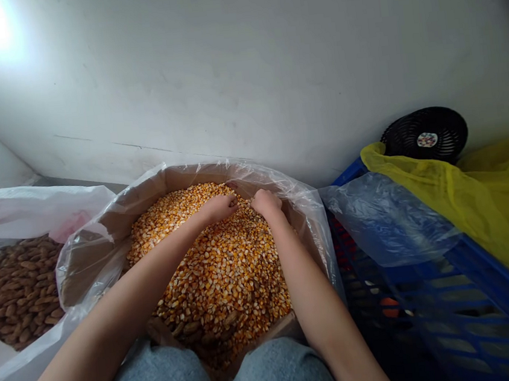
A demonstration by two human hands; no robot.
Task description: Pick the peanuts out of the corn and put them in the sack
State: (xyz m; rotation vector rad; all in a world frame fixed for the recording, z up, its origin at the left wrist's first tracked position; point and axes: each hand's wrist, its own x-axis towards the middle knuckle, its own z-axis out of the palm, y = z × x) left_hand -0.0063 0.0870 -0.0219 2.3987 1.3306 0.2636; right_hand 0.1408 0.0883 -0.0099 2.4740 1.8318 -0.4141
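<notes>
Dried corn kernels [225, 260] fill a box [175, 177] lined with a clear plastic bag [316, 220], right in front of my knees. Over the far part of the corn is my left hand [220, 207], its fingers curled closed. My right hand [266, 202] is a short way to its right, also closed, near the box's back right side. The fingertips of both hands point toward each other with a small gap between. Whatever they may pinch is too small or hidden to make out. Several peanuts in their shells [189, 329] lie on the corn at the near edge.
To the left stands a white bag [46, 197] of unshelled peanuts [23, 287]. On the right, a blue plastic crate [474, 288] carries a clear plastic sheet [389, 219] and yellow mesh cloth [502, 207]. A black fan [446, 131] rests against the white wall [245, 64].
</notes>
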